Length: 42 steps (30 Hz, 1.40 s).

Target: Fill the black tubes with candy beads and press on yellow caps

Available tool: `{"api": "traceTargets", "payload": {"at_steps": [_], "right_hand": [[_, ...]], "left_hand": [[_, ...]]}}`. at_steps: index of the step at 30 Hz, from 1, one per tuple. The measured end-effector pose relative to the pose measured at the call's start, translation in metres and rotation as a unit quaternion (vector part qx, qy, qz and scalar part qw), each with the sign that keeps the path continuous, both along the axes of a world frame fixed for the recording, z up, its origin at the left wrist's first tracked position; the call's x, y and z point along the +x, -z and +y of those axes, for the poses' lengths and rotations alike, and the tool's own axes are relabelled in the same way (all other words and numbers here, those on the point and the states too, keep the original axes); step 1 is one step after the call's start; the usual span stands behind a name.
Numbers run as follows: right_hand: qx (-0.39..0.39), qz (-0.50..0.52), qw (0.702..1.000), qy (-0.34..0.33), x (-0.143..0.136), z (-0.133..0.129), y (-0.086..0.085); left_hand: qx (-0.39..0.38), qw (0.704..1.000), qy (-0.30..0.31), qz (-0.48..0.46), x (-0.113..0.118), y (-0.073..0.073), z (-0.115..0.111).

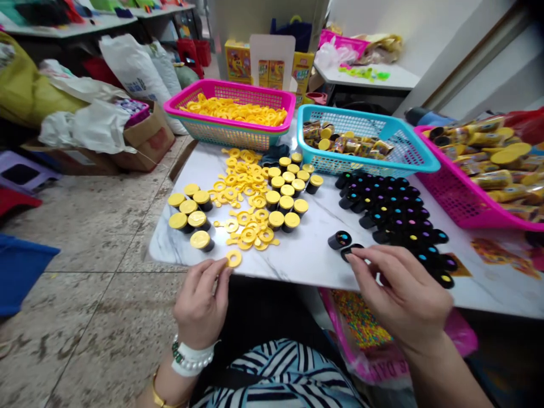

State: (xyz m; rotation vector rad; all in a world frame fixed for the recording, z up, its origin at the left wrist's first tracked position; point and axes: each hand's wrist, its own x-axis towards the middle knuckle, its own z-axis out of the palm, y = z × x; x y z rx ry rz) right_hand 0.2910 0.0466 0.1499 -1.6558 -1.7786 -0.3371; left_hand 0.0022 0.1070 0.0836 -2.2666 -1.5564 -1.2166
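Note:
My left hand (202, 303) is closed in a pinch on a small yellow plastic ring with a handle (233, 259), at the table's front edge. My right hand (399, 292) has thumb and forefinger pinched at a small black cup (349, 251), whose right side the fingers hide. Beside it a second black cup (340, 240) lies tipped, a blue dot inside. Loose yellow rings (246, 175) are heaped mid-table. Black cups with yellow lids (287, 190) stand upright right of the heap, and more lidded cups (188, 207) stand to its left.
Rows of black cups (393, 209) with coloured dots lie at the right. Behind stand a pink basket (229, 122) of yellow rings and a blue basket (369, 116) of wrapped tubes. Another pink basket (476, 198) is far right. A bag of coloured beads (361, 320) sits below the table edge.

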Motion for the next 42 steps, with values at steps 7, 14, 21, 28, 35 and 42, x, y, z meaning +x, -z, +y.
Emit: {"api": "traceTargets", "payload": {"at_steps": [7, 14, 21, 28, 35, 42], "right_hand": [[-0.068, 0.048, 0.984, -0.160, -0.050, -0.023, 0.019], [-0.204, 0.127, 0.960, -0.143, -0.042, -0.028, 0.030], [-0.306, 0.528, 0.792, -0.023, -0.016, -0.057, 0.030], [-0.302, 0.758, 0.575, -0.065, -0.010, -0.062, 0.047], [-0.357, 0.824, 0.416, -0.145, -0.025, -0.064, 0.054], [-0.293, 0.787, 0.533, -0.106, -0.028, -0.031, 0.026]], "left_hand": [[-0.133, 0.975, 0.153, -0.096, 0.025, -0.017, -0.030], [-0.164, 0.876, 0.442, -0.099, 0.083, -0.035, -0.019], [-0.264, 0.888, 0.337, -0.165, 0.149, -0.035, 0.024], [-0.289, 0.882, 0.347, -0.134, 0.180, -0.030, 0.047], [-0.225, 0.925, 0.289, -0.099, 0.127, -0.035, 0.019], [-0.240, 0.924, 0.266, -0.133, 0.104, -0.026, 0.002]]}}
